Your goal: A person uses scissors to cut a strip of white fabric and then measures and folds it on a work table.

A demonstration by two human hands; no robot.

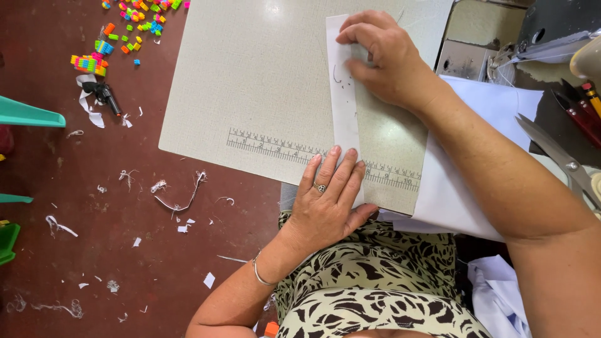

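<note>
On the dark red floor at the far left we see bright toy bricks (pixel 134 25) scattered near the board's top left corner, a small black toy gun (pixel 104 95) below them, and white fabric scraps (pixel 181 199) strewn about. To the right lies a grey cutting board (pixel 250 81) with a ruler printed along its near edge. A narrow white strip (pixel 343 106) runs from the board's far edge to its near edge — our left hand (pixel 328 203) lies flat and open on its near end, fingers pressing down, a ring on one finger. Our right hand (pixel 382 56) presses the far end, fingers curled loosely, grasping nothing. White cloth (pixel 482 125) hangs over the board's right edge — scissors (pixel 557 153) rest beyond it.
</note>
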